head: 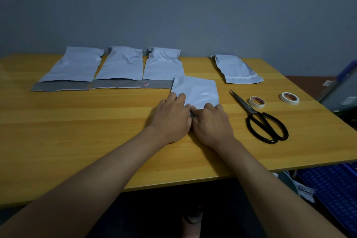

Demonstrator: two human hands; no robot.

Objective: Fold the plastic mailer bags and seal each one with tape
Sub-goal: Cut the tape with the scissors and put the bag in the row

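Observation:
A white mailer bag [196, 91] lies in the middle of the wooden table [77, 121]. My left hand [171, 118] and my right hand [211, 123] sit side by side on its near edge, fingers curled over the folded plastic and pressing it down. Three unfolded mailer bags [74, 67] [120, 66] [163, 65] lie in a row at the back left, grey flaps toward me. A further bag [234, 69], folded, rests at the back right. Two tape rolls [257, 101] [289, 98] lie on the table to the right.
Black scissors [260, 118] lie shut to the right of my hands, blades pointing away. A blue crate [332, 185] stands below the table's right edge, with a box [342, 91] beyond the right corner. A grey wall backs the table.

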